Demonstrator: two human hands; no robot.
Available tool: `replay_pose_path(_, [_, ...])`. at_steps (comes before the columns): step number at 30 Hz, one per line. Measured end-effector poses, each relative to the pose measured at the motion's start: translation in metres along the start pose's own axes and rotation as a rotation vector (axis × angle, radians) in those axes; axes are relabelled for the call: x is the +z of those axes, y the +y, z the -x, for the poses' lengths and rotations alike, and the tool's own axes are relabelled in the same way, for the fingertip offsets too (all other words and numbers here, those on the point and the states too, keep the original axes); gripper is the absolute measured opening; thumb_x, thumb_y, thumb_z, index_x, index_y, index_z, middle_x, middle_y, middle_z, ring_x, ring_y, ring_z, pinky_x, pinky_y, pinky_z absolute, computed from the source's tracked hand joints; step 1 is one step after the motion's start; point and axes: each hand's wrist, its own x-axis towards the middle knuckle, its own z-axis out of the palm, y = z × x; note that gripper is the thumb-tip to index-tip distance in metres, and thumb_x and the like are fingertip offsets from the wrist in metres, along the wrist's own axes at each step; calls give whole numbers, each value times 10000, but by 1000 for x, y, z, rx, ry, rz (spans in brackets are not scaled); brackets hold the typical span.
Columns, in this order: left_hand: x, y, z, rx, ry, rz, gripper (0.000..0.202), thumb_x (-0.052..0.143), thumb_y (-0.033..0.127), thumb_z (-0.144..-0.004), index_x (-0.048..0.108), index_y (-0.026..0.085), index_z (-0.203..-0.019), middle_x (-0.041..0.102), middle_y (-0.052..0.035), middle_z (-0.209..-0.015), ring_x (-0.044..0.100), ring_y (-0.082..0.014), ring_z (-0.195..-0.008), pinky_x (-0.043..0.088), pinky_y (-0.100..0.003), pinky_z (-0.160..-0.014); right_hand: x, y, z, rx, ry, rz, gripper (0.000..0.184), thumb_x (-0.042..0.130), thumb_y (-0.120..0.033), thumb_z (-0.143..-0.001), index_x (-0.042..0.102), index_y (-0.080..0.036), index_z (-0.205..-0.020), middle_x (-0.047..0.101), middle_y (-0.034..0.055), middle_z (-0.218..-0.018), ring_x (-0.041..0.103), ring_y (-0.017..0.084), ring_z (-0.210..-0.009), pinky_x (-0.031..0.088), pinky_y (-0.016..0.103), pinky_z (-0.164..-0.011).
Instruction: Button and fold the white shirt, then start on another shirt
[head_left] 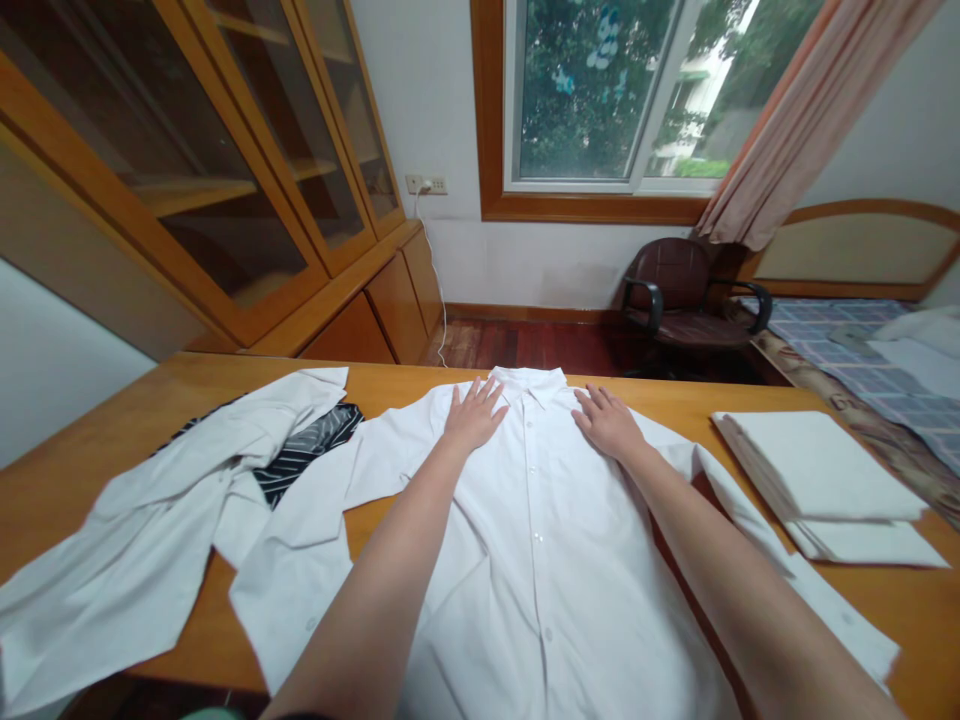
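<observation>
A white button-up shirt [540, 520] lies front up on the wooden table, its collar toward the far edge and its sleeves spread to both sides. My left hand [474, 415] rests flat on the left shoulder area beside the collar, fingers spread. On the other side of the button line, my right hand [607, 422] lies flat near the right shoulder, its fingers stretched out. Neither hand grips the cloth. Soft wrinkles run across the shirt's lower left front. My forearms cover parts of the shirt's sides.
To the left, a crumpled white garment [150, 530] lies over a black striped cloth [311, 450]. Folded white garments [825, 470] are stacked at the right of the wooden table [202, 385]. Beyond stand a glass-door cabinet [322, 265], an office chair [686, 295] and a bed [877, 350].
</observation>
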Motion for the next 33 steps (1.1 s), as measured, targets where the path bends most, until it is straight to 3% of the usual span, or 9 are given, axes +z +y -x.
replay_pose_path(6, [-5,-17,-1,-9,0,-18,606,228,563,-1018,260,326,-1575,158,18,-1666,74,-278,-1548,16,-618,-1221,-17,55,26,59,-4,-19,496,412,-468,-1006,543,-217,-1413,530,138,-1459,484,326,-1310,378,469,-1092])
replay_pose_path(9, [-9,-28,2,-8,-12,-25,601,242,556,-1021,262,324,-1574,156,15,-1666,71,-274,-1549,20,-614,-1221,-28,80,40,119,-31,-16,455,559,-461,-939,629,-201,-1305,623,162,-1289,579,324,-1163,432,436,-1016])
replay_pose_path(13, [-13,-46,6,9,-26,-31,600,234,559,-1022,253,329,-1576,131,20,-1670,63,-279,-1549,27,-621,-1218,-43,99,54,249,-240,-181,421,714,-424,-825,683,-167,-1158,691,146,-1118,670,262,-977,493,332,-867])
replay_pose_path(17, [-15,-56,9,30,-30,-48,590,268,544,-1022,257,333,-1573,130,19,-1670,72,-288,-1547,47,-640,-1211,-61,98,61,324,-499,-324,446,784,-365,-720,681,-163,-1104,734,132,-1057,694,279,-919,503,329,-784])
replay_pose_path(21, [-23,-38,16,22,82,-84,543,374,429,-1008,366,293,-1534,169,-10,-1666,93,-297,-1545,104,-651,-1209,-81,83,62,298,-561,-476,317,753,-342,-707,696,-169,-966,747,114,-1002,686,284,-925,505,322,-767])
replay_pose_path(26, [-23,9,35,94,220,-67,451,434,320,-982,537,237,-1414,366,-47,-1599,193,-264,-1527,144,-548,-1247,-106,71,54,315,-459,-819,357,727,-466,-718,628,-194,-927,733,60,-913,674,241,-862,521,293,-710])
replay_pose_path(29, [-10,28,48,136,208,-33,452,409,362,-1002,519,254,-1427,382,-37,-1591,195,-259,-1527,176,-548,-1240,-120,70,48,311,-411,-925,421,752,-544,-687,590,-203,-873,705,38,-837,661,218,-792,516,280,-665])
replay_pose_path(33, [6,27,59,123,139,-38,499,383,426,-1016,447,268,-1484,338,-34,-1613,178,-288,-1530,192,-579,-1225,-135,79,47,299,-510,-1023,519,802,-514,-636,606,-199,-999,716,40,-907,677,220,-792,539,293,-679])
